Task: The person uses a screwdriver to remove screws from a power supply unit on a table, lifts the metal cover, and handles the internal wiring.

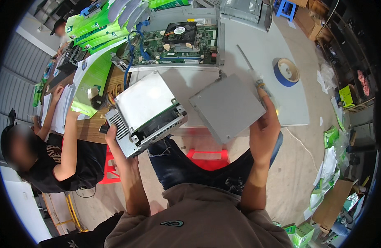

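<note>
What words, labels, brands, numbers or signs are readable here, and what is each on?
I'm copying no wording, only where print shows:
Green packaging: pale lettering, left unquoted.
Black fan: label too small to read.
Co-worker's black shirt: pale print, blurred.
Wearer's brown shirt: teal emblem, no letters visible.
Silver box in the left hand, flat grey box in the right hand: none readable.

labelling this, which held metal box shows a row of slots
The silver box in the left hand, slotted at one end; the grey box in the right hand shows none.
</note>
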`<state>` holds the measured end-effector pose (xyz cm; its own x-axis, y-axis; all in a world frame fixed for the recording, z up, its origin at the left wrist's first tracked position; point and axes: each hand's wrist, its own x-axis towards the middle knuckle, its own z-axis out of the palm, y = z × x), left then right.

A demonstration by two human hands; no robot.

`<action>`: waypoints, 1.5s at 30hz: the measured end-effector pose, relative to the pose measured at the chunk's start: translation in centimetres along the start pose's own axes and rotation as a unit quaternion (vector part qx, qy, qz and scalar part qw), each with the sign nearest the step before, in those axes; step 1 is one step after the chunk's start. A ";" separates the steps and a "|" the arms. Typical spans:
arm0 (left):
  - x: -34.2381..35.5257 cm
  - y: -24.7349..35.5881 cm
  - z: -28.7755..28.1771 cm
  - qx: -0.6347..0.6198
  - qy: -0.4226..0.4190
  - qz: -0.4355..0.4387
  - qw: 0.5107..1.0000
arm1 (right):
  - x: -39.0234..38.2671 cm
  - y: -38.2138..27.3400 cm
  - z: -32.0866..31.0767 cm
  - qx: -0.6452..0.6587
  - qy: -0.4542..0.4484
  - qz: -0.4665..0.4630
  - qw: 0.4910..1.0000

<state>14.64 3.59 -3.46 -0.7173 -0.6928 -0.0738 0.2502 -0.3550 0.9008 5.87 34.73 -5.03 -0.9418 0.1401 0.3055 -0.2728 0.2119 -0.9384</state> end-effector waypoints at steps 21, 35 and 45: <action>-3.7 -2.5 3.6 0.090 0.081 0.254 0.960 | -2.2 -1.3 -1.7 -0.055 -0.061 0.007 0.997; -2.9 -4.7 0.9 0.035 -0.033 0.061 0.997 | -5.6 -3.2 0.6 -0.008 -0.032 0.112 0.993; 3.4 -5.6 -5.0 -0.279 -0.179 0.055 0.942 | -1.0 -2.5 2.3 -0.090 -0.044 0.094 0.991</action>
<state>14.06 0.08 -10.85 -0.8159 -0.5232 0.2460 0.5663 -0.6379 0.5219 7.04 31.88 -3.40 -0.9881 0.1107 0.1064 -0.0597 0.3610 -0.9307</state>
